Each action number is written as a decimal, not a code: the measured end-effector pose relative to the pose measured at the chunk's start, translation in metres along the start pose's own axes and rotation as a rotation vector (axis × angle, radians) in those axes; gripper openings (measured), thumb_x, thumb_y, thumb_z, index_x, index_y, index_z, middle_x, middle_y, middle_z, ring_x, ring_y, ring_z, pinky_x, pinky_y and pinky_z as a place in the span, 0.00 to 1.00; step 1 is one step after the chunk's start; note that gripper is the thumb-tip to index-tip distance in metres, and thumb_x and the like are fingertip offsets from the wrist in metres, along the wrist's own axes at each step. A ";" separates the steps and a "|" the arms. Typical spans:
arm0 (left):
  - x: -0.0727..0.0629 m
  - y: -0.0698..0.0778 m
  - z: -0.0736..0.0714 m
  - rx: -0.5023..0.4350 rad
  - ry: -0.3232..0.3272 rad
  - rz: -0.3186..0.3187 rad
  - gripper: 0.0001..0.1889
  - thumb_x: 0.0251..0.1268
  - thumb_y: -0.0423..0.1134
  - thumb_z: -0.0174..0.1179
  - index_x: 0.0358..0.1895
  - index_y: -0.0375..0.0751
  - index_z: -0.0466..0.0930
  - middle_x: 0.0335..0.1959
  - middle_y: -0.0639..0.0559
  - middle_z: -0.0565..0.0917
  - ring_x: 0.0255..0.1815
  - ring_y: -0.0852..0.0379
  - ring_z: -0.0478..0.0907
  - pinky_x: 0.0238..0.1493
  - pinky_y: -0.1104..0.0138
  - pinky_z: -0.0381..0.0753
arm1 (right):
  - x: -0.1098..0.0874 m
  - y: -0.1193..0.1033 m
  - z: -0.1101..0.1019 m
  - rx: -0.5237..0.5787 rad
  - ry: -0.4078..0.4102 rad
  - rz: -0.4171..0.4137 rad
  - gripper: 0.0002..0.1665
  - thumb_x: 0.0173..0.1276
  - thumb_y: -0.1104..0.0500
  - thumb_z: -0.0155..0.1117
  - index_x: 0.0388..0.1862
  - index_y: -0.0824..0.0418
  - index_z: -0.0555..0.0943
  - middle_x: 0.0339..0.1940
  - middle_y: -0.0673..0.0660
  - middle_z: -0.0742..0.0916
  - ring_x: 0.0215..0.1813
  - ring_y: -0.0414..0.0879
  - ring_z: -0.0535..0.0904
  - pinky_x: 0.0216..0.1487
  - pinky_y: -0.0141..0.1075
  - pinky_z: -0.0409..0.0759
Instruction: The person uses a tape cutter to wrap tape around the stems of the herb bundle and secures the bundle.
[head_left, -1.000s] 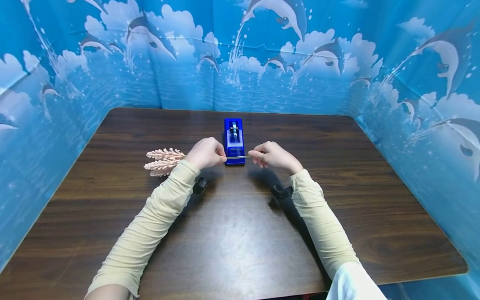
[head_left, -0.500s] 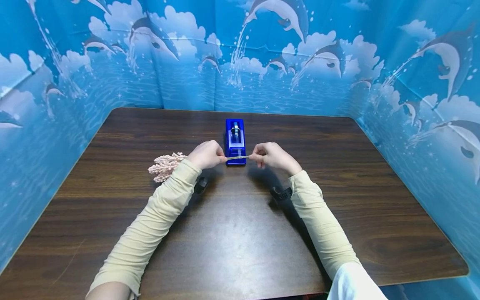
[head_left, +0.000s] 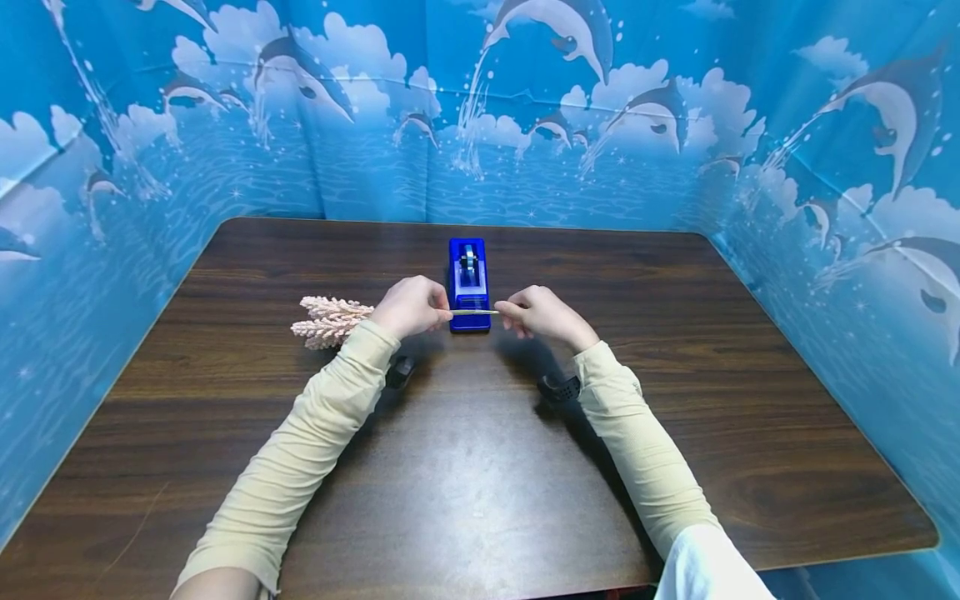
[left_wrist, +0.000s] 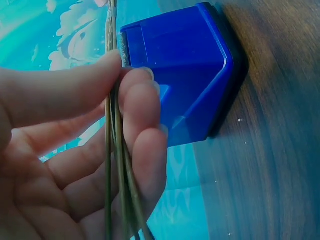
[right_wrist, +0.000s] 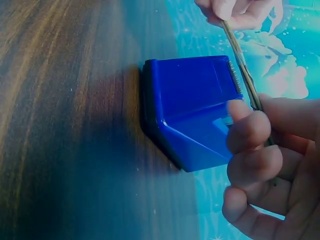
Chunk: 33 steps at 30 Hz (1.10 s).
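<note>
While your left hand (head_left: pixel 414 305) pinches stems (right_wrist: pixel 240 62) over the brown table (head_left: pixel 750 400), your right hand (head_left: pixel 546 315) pinching them farther along, pink flower heads (head_left: pixel 330 309) out to your left, blue tape dispenser (head_left: pixel 469 293) close by the stems, dolphin-print curtain (head_left: pixel 465 196) behind.

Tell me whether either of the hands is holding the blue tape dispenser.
No, the tape dispenser stands on the table, while the left hand and right hand pinch the stems.

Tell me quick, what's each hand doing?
Left hand: closed, pinching the flower stems.
Right hand: closed, pinching the same stems, nearer their ends.
</note>
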<state>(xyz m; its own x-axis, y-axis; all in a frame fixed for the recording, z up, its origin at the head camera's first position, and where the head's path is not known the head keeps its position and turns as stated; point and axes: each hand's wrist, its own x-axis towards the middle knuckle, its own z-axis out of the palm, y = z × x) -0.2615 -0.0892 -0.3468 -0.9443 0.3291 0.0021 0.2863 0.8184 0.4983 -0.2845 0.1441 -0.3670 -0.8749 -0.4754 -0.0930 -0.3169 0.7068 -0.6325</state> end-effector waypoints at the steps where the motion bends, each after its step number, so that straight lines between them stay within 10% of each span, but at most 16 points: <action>1: 0.000 -0.001 0.000 -0.010 -0.006 -0.005 0.10 0.61 0.40 0.64 0.24 0.41 0.80 0.15 0.54 0.81 0.21 0.60 0.74 0.31 0.68 0.68 | 0.000 -0.001 0.001 -0.009 0.001 -0.002 0.26 0.77 0.49 0.50 0.30 0.69 0.82 0.15 0.49 0.79 0.19 0.44 0.75 0.25 0.33 0.73; 13: 0.000 0.000 0.001 -0.034 0.039 -0.014 0.14 0.69 0.43 0.56 0.30 0.36 0.83 0.23 0.50 0.81 0.26 0.56 0.72 0.30 0.67 0.66 | -0.003 -0.007 -0.001 -0.010 0.068 -0.017 0.22 0.75 0.50 0.53 0.32 0.68 0.79 0.17 0.50 0.78 0.29 0.62 0.80 0.29 0.35 0.74; 33: 0.003 -0.001 0.005 0.036 0.077 -0.039 0.09 0.65 0.41 0.60 0.33 0.38 0.80 0.33 0.45 0.83 0.38 0.49 0.78 0.45 0.57 0.74 | 0.000 -0.005 0.002 -0.031 0.097 -0.055 0.17 0.73 0.52 0.58 0.34 0.66 0.80 0.19 0.54 0.82 0.27 0.57 0.80 0.28 0.33 0.73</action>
<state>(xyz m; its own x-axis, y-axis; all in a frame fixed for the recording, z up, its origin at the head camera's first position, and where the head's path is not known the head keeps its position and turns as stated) -0.2634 -0.0867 -0.3519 -0.9641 0.2607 0.0504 0.2534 0.8466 0.4679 -0.2818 0.1395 -0.3649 -0.8868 -0.4618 0.0170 -0.3752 0.6980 -0.6100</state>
